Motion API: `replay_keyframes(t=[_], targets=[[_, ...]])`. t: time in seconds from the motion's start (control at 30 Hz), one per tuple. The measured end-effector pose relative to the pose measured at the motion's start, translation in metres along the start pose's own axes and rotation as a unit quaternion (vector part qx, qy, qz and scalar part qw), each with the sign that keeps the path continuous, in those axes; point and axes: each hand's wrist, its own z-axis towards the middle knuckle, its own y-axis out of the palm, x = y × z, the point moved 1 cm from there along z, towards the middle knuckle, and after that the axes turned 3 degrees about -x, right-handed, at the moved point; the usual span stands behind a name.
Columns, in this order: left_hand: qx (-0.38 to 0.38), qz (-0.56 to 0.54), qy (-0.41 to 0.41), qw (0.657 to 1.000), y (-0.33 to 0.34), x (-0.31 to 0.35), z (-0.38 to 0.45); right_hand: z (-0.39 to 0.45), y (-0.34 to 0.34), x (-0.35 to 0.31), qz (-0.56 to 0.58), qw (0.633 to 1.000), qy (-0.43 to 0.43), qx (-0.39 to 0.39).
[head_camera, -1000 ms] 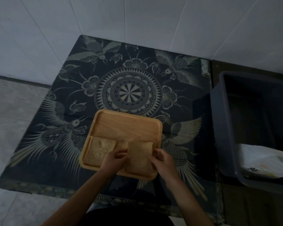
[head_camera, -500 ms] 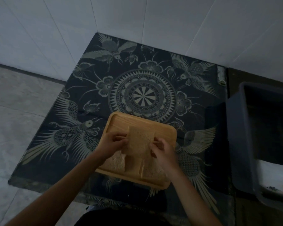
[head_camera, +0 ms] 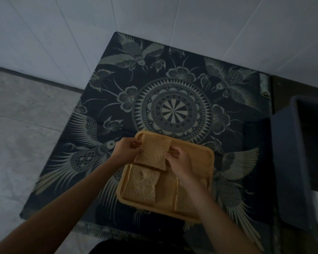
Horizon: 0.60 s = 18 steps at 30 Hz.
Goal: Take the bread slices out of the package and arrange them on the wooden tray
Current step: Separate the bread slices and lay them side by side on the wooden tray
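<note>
A wooden tray (head_camera: 200,158) lies on the near part of the patterned table. A brown bread slice (head_camera: 140,186) rests flat in its near left corner. Another slice (head_camera: 184,202) lies at the near right, partly hidden under my right forearm. Both hands hold a third bread slice (head_camera: 153,153) over the tray's far left corner: my left hand (head_camera: 127,148) pinches its left edge, my right hand (head_camera: 178,160) its right edge. Whether this slice touches the tray I cannot tell. The package is not visible.
The table (head_camera: 173,110) carries a dark cloth with birds and a central mandala, set against a white tiled wall. A dark plastic bin (head_camera: 301,162) stands at the right beside the table. Grey floor lies to the left.
Both hands lifted a slice off the tray's near right and carried it away from me to the far left corner. The camera view shifted left.
</note>
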Motion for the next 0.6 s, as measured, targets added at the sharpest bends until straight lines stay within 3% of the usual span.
replay_keyframes(t=[0.3, 0.6], targets=[[0.003, 0.061, 0.053, 0.997, -0.001, -0.007, 0.010, 0.011, 0.016, 0.005, -0.008, 1.000, 0.016, 0.006], [0.043, 0.093, 0.086, 0.991, 0.003, -0.006, 0.011, 0.010, 0.018, 0.004, -0.080, 0.996, -0.032, 0.033]])
